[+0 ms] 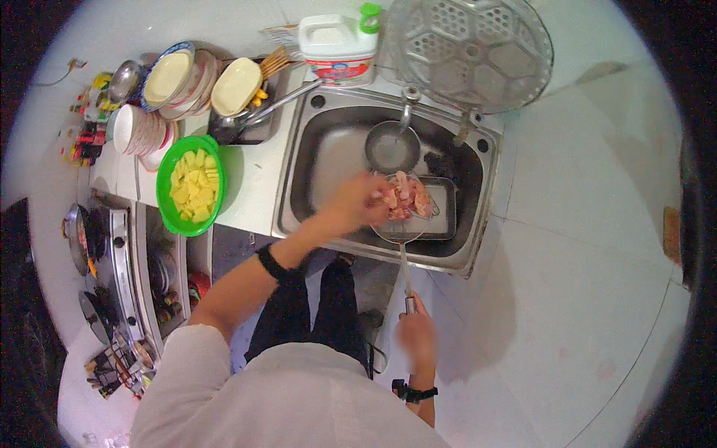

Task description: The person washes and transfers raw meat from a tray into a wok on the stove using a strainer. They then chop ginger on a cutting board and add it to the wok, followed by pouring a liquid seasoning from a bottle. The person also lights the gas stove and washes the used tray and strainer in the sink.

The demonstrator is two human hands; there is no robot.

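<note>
My right hand (417,339) grips the metal handle of a wire mesh strainer (399,232), whose round basket is over the near right part of a stainless steel sink (336,151). Pieces of raw meat (411,193), perhaps chicken, lie heaped in the strainer. At their left edge is my left hand (364,201), blurred by motion; whether its fingers hold a piece is not clear. A rectangular tray (448,213) rests in the sink, partly hidden by the strainer. Beyond it a round metal bowl or pan (392,147) sits below the faucet (410,101).
A green plastic basket (220,193) of cut yellow pieces, perhaps potato, stands on the counter to the left. Behind it are stacked bowls (131,130) and plates (168,78). A white jug (339,53) and a large perforated steamer rack (473,50) stand behind the sink. A stove (120,269) is farther left.
</note>
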